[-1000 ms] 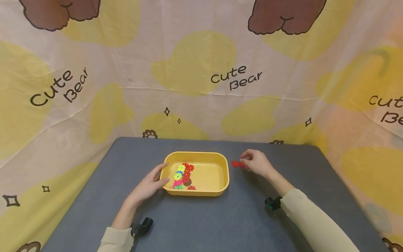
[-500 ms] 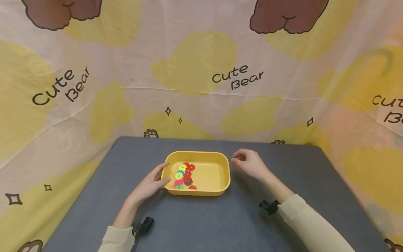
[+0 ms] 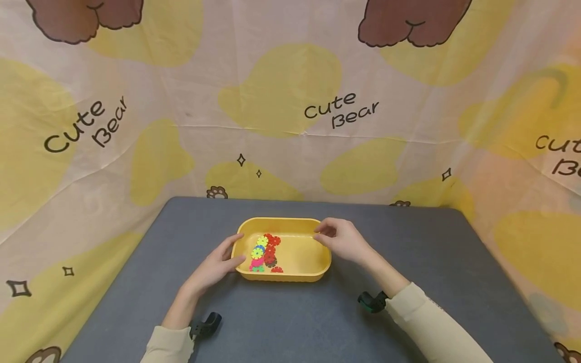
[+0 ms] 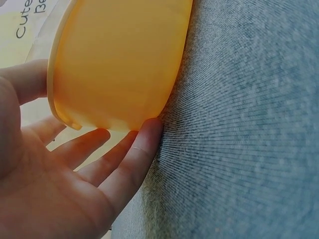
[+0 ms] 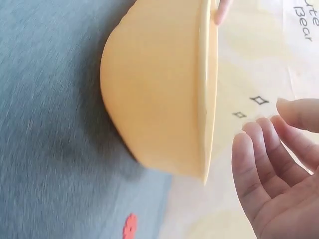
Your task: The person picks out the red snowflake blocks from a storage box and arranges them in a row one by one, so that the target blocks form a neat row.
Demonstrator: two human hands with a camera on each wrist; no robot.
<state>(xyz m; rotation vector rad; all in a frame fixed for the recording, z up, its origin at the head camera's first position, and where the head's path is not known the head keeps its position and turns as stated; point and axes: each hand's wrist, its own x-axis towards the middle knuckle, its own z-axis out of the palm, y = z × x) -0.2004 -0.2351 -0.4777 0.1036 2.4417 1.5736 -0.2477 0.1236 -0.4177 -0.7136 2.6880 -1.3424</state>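
Note:
A yellow plastic tray [image 3: 308,277] stands on the table with several small notched snowflake discs [image 3: 257,253] in its left half, coloured red, yellow, blue, pink and green. My left hand [image 3: 217,264] grips the tray's left end, its thumb and a finger over the rim and other fingertips against the outer wall [image 4: 119,74]. Above the tray's right end is my right hand [image 3: 342,242], thumb and fingers bent towards each other. Nothing shows between those fingertips in the right wrist view, though part of the gap is hidden. One red snowflake disc [image 5: 129,226] lies on the table beyond the tray.
The grey-blue table [image 3: 281,322] reaches back to a patterned cloth [image 3: 272,101] hung behind it and along both sides. Dark straps with cameras sit on both wrists, the left camera [image 3: 211,324] close to the tabletop.
My right hand has moved left from the red discs beside the tray to over its right rim. Red showing at its fingers earlier is out of sight in the head view. The left hand stays put.

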